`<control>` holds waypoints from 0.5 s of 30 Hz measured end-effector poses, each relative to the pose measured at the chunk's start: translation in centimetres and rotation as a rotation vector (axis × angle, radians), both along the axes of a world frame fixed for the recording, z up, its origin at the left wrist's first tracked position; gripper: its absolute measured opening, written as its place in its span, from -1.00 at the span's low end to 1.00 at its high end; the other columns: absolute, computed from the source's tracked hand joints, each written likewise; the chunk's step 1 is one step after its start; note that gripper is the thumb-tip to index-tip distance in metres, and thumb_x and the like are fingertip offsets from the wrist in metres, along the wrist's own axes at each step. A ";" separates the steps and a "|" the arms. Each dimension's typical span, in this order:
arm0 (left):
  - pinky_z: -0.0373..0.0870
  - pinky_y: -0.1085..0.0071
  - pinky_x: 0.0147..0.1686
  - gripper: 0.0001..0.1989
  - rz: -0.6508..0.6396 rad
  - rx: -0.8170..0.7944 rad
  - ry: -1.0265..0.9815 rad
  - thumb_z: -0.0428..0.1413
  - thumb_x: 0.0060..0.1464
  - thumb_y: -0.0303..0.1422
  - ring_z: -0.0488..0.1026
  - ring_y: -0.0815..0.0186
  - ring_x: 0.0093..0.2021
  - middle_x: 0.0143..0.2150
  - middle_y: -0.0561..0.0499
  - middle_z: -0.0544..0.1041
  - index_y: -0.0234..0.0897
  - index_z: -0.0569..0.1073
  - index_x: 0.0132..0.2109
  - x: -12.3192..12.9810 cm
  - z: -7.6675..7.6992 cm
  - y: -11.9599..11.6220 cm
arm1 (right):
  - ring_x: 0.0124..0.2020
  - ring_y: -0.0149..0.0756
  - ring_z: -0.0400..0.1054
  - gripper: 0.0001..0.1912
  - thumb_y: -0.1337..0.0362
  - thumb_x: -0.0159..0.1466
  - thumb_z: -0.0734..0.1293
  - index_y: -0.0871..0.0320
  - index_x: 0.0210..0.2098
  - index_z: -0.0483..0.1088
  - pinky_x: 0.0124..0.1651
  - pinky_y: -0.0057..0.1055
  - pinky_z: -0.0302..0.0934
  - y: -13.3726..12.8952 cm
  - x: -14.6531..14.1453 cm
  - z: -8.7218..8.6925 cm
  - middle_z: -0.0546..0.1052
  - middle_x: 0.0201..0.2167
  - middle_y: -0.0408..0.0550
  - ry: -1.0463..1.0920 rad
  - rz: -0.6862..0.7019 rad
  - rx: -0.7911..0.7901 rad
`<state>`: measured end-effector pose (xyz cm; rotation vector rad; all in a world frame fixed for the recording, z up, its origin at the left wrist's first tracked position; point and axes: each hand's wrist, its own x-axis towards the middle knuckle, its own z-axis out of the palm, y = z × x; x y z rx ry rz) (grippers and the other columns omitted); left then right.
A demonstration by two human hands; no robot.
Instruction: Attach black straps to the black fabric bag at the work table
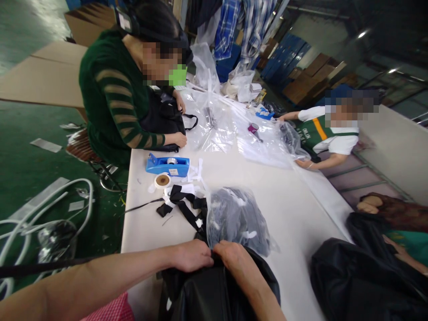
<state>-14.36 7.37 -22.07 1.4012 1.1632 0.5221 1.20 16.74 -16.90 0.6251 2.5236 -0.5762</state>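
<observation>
A black bag (203,292) lies at the near edge of the table, right in front of me. My left hand (194,255) is closed on the bag's upper edge, its fingertips curled into the black fabric. Close beside it, my right hand (230,255) also grips that edge, with its fingers bent down and partly hidden. Just beyond my hands is a dark item in a clear plastic bag (239,218). Black straps (189,211) run loosely across the table to the left of it.
A blue tape dispenser (169,166) and a tape roll (162,180) sit on the white table (284,196). Across it, one person (113,98) handles a black bag; another (324,133) holds clear plastic. More black bags (347,276) are piled at right, near another person's arm.
</observation>
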 end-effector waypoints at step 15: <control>0.09 0.01 0.35 -0.23 0.057 -0.105 0.119 0.07 -0.15 -0.43 0.23 -0.02 0.34 0.35 -0.26 0.30 -0.33 0.25 0.31 -6.2 -4.8 -7.1 | 0.33 0.16 0.20 -0.31 0.07 0.32 0.31 -0.17 0.39 0.05 0.21 0.00 0.37 -6.7 11.9 7.1 0.23 0.38 0.00 0.251 -0.475 0.127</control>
